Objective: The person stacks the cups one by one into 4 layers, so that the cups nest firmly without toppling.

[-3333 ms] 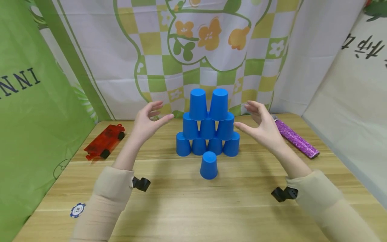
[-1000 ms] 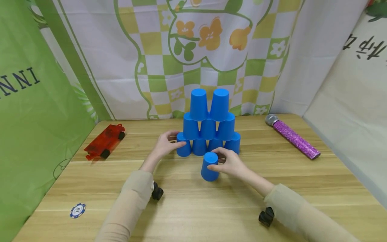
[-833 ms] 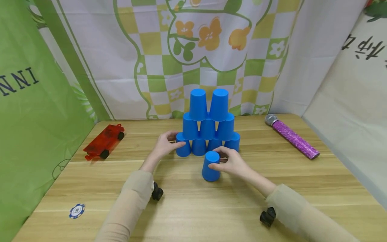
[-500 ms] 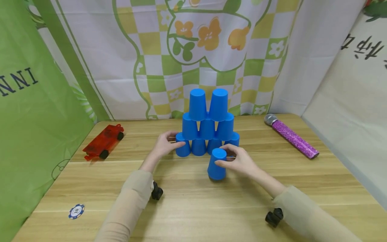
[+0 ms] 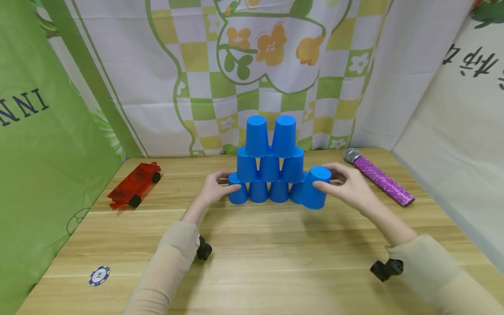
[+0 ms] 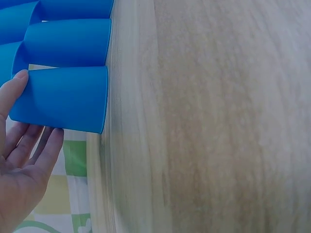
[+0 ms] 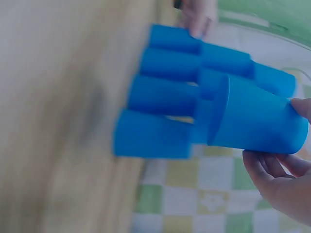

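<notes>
Blue cups stand upside down in a three-tier stack; one cup of the top pair (image 5: pixel 256 136) shows plainly. At the stack's lower left, my left hand (image 5: pixel 214 189) holds the end bottom-row cup (image 6: pixel 63 99), thumb on the near side and fingers on the far side. My right hand (image 5: pixel 350 186) grips a loose blue cup (image 5: pixel 316 188) between thumb and fingers, raised off the table. In the head view this cup partly covers the bottom row's right end cup. From the right wrist view (image 7: pixel 257 116), the held cup is in front of the stack.
A red toy car (image 5: pixel 135 186) lies at the left of the wooden table (image 5: pixel 252 271). Nearer on that side is a poker chip (image 5: pixel 99 276). A purple glitter microphone (image 5: pixel 378 175) lies at the right, beyond my right hand. A patterned curtain (image 5: pixel 201 57) hangs behind.
Both hands came down from beside the stack; the left took hold of the lower-left cup and stayed. The right gripped the front cup, lifted it and carried it right and away from me.
</notes>
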`<move>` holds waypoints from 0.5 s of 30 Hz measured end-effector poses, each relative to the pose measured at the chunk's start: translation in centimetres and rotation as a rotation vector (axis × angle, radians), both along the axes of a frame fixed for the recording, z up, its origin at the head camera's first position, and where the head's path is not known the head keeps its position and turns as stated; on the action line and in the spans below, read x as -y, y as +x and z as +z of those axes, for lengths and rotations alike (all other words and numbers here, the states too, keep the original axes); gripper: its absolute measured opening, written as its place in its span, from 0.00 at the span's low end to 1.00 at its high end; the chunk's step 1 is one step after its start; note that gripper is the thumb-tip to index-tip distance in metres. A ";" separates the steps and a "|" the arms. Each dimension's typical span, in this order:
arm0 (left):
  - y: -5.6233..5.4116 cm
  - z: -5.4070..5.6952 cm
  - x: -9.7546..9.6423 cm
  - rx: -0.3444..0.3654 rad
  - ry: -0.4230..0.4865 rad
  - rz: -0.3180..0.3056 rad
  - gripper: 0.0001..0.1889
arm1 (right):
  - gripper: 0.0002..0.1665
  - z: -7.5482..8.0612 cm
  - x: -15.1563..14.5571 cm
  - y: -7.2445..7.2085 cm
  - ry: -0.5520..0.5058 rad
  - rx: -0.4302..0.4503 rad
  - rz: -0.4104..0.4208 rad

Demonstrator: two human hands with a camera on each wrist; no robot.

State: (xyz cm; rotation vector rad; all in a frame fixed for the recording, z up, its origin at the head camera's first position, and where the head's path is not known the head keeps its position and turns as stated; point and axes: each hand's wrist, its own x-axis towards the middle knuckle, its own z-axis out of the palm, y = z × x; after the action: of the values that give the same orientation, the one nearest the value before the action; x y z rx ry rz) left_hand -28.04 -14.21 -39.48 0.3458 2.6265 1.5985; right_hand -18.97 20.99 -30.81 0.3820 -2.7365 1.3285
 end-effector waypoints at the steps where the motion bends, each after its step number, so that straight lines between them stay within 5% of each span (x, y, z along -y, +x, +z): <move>1: 0.0 0.0 0.0 0.001 0.000 0.000 0.28 | 0.30 0.7 -0.3 0.0 -0.002 -0.003 -0.016; 8: -0.1 0.0 0.0 0.012 0.003 -0.014 0.29 | 0.33 4.8 -1.9 -0.5 -0.005 -0.064 -0.128; 15: -0.1 0.1 0.1 0.020 0.005 -0.015 0.29 | 0.32 8.5 -1.2 -2.1 -0.115 -0.140 -0.157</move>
State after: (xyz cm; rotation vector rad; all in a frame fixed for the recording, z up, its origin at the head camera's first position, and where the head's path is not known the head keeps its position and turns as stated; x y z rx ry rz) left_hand -28.13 -14.27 -39.39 0.3470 2.5993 1.5966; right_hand -21.04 22.19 -22.34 0.2362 -2.5057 1.3553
